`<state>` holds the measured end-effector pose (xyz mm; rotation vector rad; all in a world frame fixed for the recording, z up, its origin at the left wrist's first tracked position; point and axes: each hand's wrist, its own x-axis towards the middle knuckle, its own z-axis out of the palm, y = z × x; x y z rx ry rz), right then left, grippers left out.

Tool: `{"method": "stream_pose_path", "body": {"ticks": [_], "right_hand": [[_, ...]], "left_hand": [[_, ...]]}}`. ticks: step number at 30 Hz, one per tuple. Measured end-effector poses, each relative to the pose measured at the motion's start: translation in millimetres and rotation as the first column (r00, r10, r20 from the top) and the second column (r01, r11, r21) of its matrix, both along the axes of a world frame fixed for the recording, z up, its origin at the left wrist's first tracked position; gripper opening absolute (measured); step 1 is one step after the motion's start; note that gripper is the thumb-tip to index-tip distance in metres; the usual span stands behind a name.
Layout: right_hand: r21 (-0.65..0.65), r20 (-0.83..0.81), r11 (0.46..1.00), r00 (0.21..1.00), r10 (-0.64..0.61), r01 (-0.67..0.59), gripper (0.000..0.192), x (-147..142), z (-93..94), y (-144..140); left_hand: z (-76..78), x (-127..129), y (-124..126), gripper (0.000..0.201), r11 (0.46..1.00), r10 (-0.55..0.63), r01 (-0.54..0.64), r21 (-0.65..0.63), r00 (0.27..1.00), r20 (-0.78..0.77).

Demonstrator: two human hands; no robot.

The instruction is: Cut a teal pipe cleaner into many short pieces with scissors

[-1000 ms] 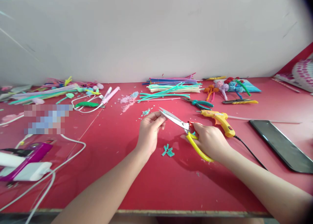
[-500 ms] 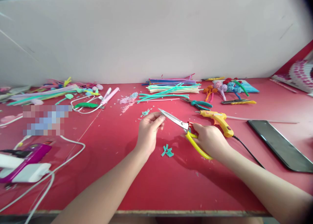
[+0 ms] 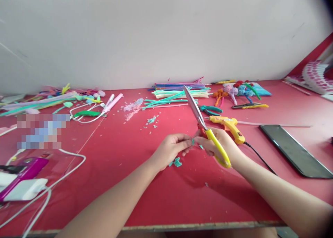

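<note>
Pinching a green bit (image 3: 193, 141) in our left hand (image 3: 169, 149), scissors (image 3: 201, 121) in our right hand (image 3: 229, 144), we have a pile (image 3: 177, 162) cut at seven o'clock, with long stems (image 3: 168, 101) uncut at eleven.

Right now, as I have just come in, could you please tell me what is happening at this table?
A person pinches a small teal piece in the left hand. The right hand holds the scissors, blades pointing away from the person, with its fingertips close to that piece; whether they touch it is unclear. More short teal pieces lie on the red table by the left hand. The yellow glue gun lies beyond the right hand.
</note>
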<state>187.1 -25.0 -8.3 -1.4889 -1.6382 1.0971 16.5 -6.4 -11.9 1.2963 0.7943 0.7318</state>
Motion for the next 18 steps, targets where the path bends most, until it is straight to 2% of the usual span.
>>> {"method": "stream_pose_path", "body": {"ticks": [4,8,12,15,18], "right_hand": [[-0.005,-0.004,1.000,1.000,0.012,-0.012,0.013,-1.5,2.5,-1.8],[0.010,0.089,1.000,0.996,0.015,-0.016,0.014,-4.1,5.6,-3.0],[0.022,0.179,0.999,0.984,0.026,-0.030,0.016,-4.6,5.7,-2.1],[0.103,0.293,0.994,0.956,0.005,-0.036,0.022,-1.4,1.7,1.1],[0.213,0.464,0.976,0.883,-0.062,-0.044,0.030,2.8,-2.8,4.2]], "left_hand": [[0.5,-0.5,-1.2,0.016,0.998,0.006,-0.002,0.061,0.998,-0.066],[0.9,-0.7,-2.4,0.011,0.982,0.093,-0.067,0.177,0.986,-0.139],[1.0,1.6,-4.8,0.008,0.966,0.139,-0.094,0.240,0.975,-0.174],[0.9,1.3,-3.1,0.008,0.961,0.175,-0.136,0.243,0.973,-0.148],[0.0,-2.7,2.9,0.008,0.942,0.299,-0.285,0.180,0.953,-0.055]]}}
